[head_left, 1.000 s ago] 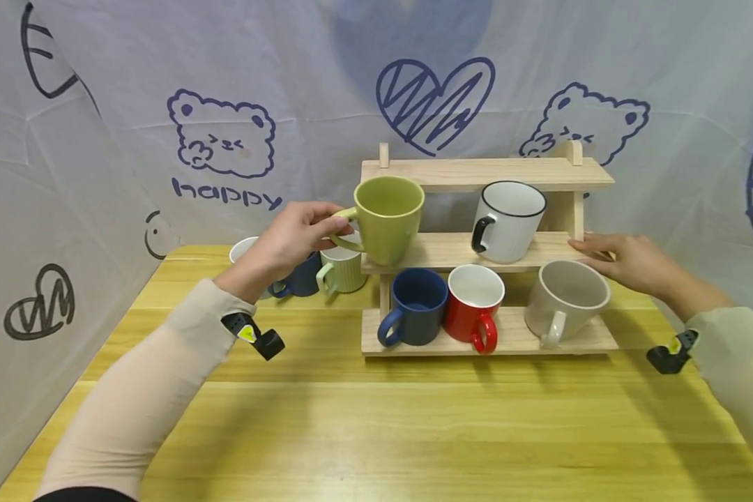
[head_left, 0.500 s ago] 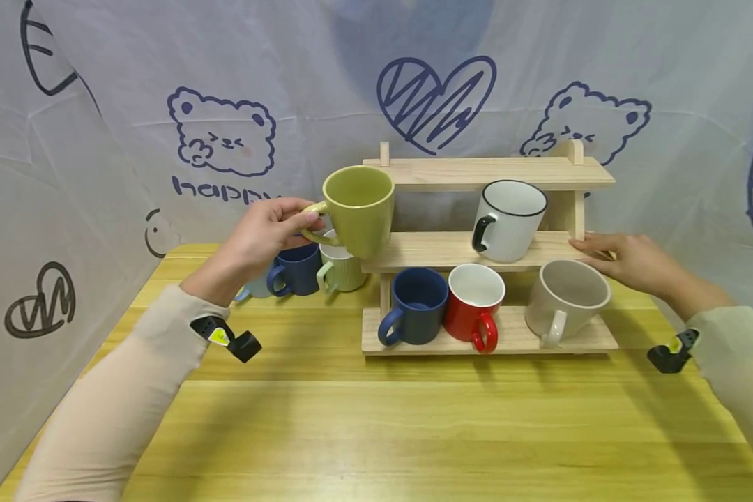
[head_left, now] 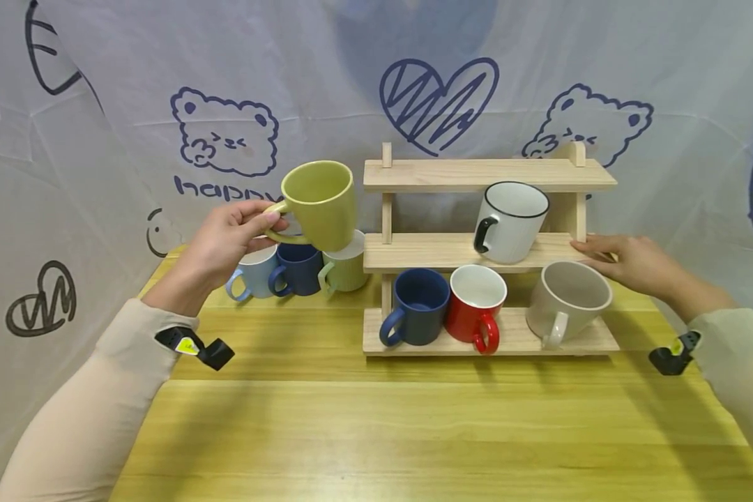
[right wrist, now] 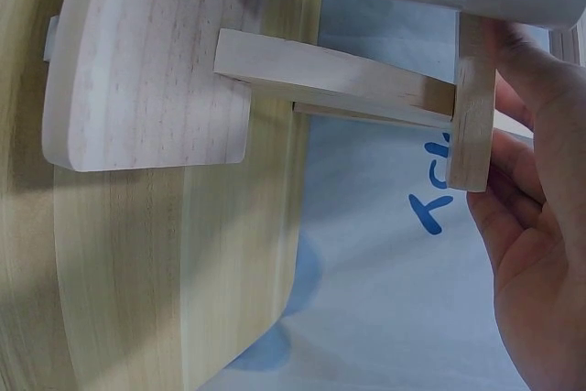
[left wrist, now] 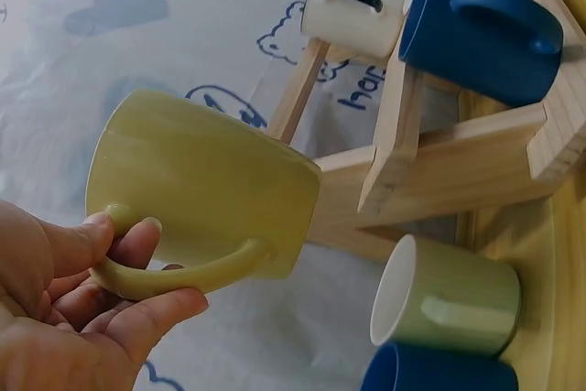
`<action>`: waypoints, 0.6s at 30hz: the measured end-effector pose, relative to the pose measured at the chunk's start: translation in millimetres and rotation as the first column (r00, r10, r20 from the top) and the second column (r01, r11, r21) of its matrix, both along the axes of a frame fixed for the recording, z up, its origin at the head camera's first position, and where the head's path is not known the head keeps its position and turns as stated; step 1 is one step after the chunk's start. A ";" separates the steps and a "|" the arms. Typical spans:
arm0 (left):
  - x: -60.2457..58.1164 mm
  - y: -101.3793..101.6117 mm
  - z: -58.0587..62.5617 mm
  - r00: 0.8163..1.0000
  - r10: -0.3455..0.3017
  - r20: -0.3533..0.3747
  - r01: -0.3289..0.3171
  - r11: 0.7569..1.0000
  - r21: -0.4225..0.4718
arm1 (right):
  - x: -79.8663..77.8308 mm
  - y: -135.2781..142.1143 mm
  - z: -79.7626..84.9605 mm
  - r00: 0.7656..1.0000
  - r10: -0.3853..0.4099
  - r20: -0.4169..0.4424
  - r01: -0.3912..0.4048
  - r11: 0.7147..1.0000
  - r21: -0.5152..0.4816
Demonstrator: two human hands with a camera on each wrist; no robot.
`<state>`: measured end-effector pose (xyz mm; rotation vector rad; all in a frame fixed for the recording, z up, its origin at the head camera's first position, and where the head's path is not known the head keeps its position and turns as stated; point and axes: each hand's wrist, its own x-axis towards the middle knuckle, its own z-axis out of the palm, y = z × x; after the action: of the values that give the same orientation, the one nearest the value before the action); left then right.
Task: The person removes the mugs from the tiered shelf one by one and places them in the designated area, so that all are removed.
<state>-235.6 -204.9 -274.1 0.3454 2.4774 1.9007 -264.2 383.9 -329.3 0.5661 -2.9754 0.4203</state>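
My left hand point(head_left: 222, 240) pinches the handle of a yellow-green mug point(head_left: 322, 206) and holds it upright in the air, left of the wooden shelf point(head_left: 439, 251). In the left wrist view, thumb and fingers wrap the handle of this mug point(left wrist: 201, 180). At the shelf's right end, my right hand point(head_left: 634, 261) grips the middle board; in the right wrist view the end of that board point(right wrist: 473, 107) sits between thumb and fingers. On the middle board stands a white mug point(head_left: 514, 223) with black rim and handle. Below it are a dark blue mug point(head_left: 422, 310), a red mug point(head_left: 473, 317) and a beige mug point(head_left: 565, 307).
Behind the left hand, a light blue mug point(head_left: 259, 275), a navy mug point(head_left: 300, 268) and a pale green ribbed mug point(head_left: 346, 268) stand in a row on the wooden table point(head_left: 414, 432). A printed curtain point(head_left: 326, 84) hangs behind the shelf.
My left hand has carried the yellow-green mug leftward, from in front of the shelf's middle board to over the row of mugs on the table. The right hand keeps its place.
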 end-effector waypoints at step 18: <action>7.4 -52.9 -10.8 0.991 0.136 0.007 -0.136 0.990 0.032 | -2.4 2.6 -2.5 1.000 -0.002 -0.012 0.002 1.000 0.006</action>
<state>-228.2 -257.8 -284.9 0.1760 2.5315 1.9890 -266.6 386.5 -331.8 0.5637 -2.9664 0.4058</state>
